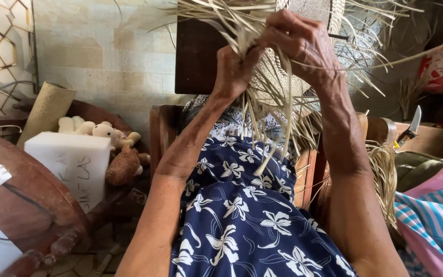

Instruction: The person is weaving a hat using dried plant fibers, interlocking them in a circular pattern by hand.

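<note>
Both hands are up high, in front of the person. The left hand (233,72) squeezes tight around a bunch of dry straw strips (262,110). The right hand (303,43) pinches the strips at the top. Loose ends hang down over the blue flower dress (242,220). A knife (412,125) sits far right.

We are seeing a dark wooden bench (129,120) lying at the left, carrying a white foam block (73,164) near its front edge. Plush toys (109,141) are sitting just beside the block, and a rolled woven mat (47,110) is leaning at its far corner.
</note>
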